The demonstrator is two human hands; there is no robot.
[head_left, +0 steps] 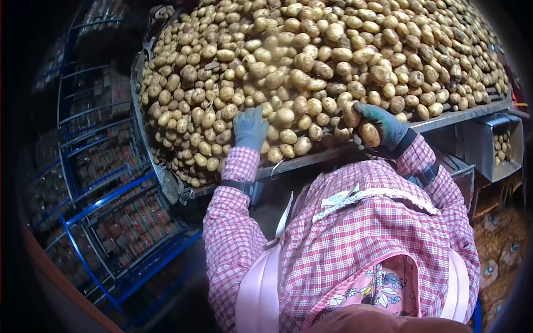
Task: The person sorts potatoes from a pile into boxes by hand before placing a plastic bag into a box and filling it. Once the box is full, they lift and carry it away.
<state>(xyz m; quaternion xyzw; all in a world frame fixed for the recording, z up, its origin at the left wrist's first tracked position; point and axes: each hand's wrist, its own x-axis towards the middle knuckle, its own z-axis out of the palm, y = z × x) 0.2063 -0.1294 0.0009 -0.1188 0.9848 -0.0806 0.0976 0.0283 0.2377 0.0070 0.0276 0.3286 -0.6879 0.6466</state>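
Observation:
A large heap of potatoes [272,77] fills the wide metal-edged table in front of me. My left hand [251,130], in a grey-blue glove, lies on the near part of the heap with its fingers stretched over the potatoes and nothing visibly gripped. At the table's near edge, my right hand [383,125], in a darker, soiled glove, is closed around potatoes. One potato [351,114] shows at its fingertips, and another potato [370,135] sits lower, against the palm side. The fingers' undersides are hidden.
The table's metal rim [316,158] runs between the heap and my body. Blue-framed racks [127,222] with wrapped packs stand at the left. A metal chute [494,147] holding some potatoes is at the right. Brownish sacks or sheeting [499,255] lie below it.

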